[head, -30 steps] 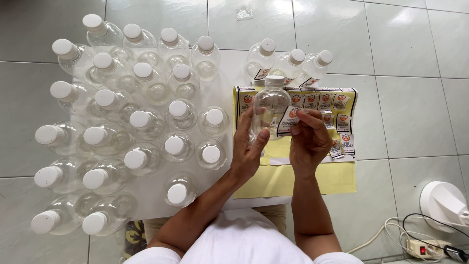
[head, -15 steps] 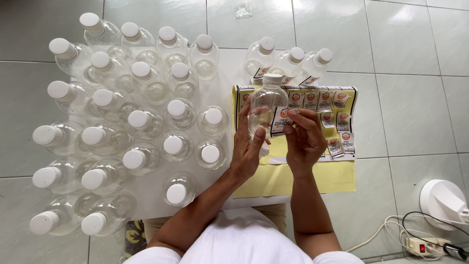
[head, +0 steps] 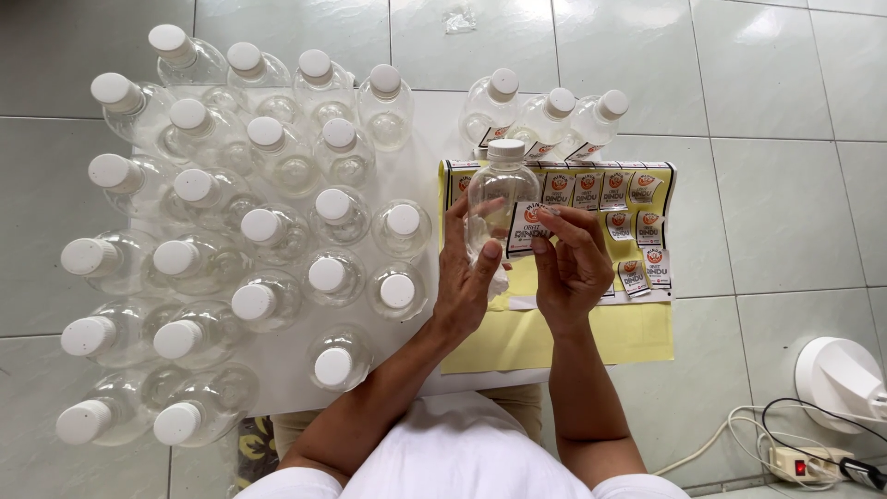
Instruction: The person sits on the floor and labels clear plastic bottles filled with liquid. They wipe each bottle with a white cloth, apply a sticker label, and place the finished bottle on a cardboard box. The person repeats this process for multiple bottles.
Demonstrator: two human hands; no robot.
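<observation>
A: One clear plastic bottle [head: 499,199] with a white cap is held up over the yellow backing sheet [head: 564,337], just in front of the row of stickers left on that sheet. It is clasped from the side by the left hand [head: 467,277], fingers wrapped round its wall. A white and orange label [head: 528,229] is pinched at its edge by the right hand [head: 568,268] and is laid against the bottle's side.

B: What could be spoiled at this point?

A: The label could be set crooked. Its far edge seems not yet pressed down, so a small twist of the bottle inside the left-hand clasp would be carried straight into the line of the label. A crease or a trapped bubble could also be left if the sticker is smoothed from both ends at once.

B: And the things around it?

A: Many capped bottles [head: 268,226] are crowded upright on the white table [head: 420,166], just beside the left forearm. One could be knocked by an elbow, and its neighbours toppled with it. Three labelled bottles [head: 545,115] stand behind the sheet and could be nudged the same way.

B: The loose stickers [head: 637,249]?

A: They could be lifted or folded if brushed by the right wrist.
</observation>
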